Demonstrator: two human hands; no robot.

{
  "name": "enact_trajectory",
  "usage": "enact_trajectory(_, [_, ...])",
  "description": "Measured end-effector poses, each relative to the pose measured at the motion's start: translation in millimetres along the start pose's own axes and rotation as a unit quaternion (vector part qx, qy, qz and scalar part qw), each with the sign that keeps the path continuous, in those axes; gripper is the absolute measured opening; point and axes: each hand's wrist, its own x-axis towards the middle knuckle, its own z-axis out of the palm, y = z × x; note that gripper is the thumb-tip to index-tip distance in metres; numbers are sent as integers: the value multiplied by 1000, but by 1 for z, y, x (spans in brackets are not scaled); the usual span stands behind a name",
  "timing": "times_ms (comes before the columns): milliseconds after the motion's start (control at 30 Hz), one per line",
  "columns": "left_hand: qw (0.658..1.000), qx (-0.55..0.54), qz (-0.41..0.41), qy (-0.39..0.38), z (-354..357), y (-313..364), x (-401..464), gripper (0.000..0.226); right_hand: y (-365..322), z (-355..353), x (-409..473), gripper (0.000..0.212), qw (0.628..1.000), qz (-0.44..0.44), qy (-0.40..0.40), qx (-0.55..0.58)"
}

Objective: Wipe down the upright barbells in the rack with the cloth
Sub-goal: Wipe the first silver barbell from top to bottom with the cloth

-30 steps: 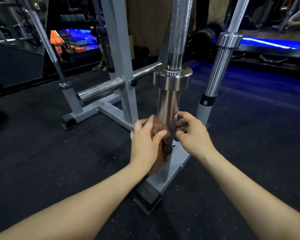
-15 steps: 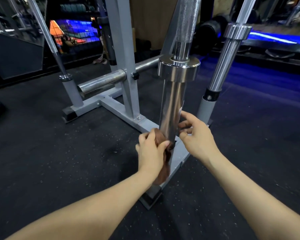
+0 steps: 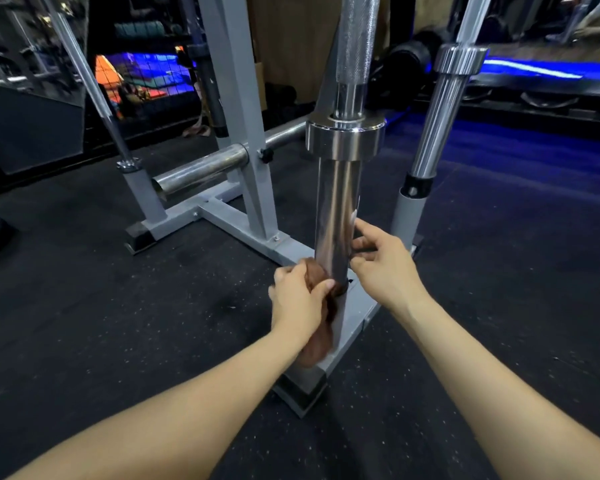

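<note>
Over the last second our left hand (image 3: 300,299) has slid the brown cloth (image 3: 317,282) down the chrome barbell sleeve (image 3: 336,216) to where it enters the grey rack base (image 3: 355,311), fingers curled round the cloth. Our right hand (image 3: 383,268) now pinches the sleeve slightly higher; this sleeve's downstroke looks nearly finished, with the neighbouring barbell (image 3: 437,126) still waiting

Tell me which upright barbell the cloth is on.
The middle barbell: the left hand presses the brown cloth to its sleeve base. The thin left one and right one go untouched.
</note>
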Motion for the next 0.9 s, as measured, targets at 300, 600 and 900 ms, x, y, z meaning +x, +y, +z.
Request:
enact_trajectory(300, [980,-127,94,124,-10,38,-4,60,2,0,3,57,1000,5,-2,5])
enact_trajectory(600, [996,-65,-43,40,0,10,-2,21,-5,-5,-3,58,999,16,-35,4])
enact_trajectory(900, [998,-17,54,40,-12,17,6,48,1,-8,-2,58,999,6,-47,16])
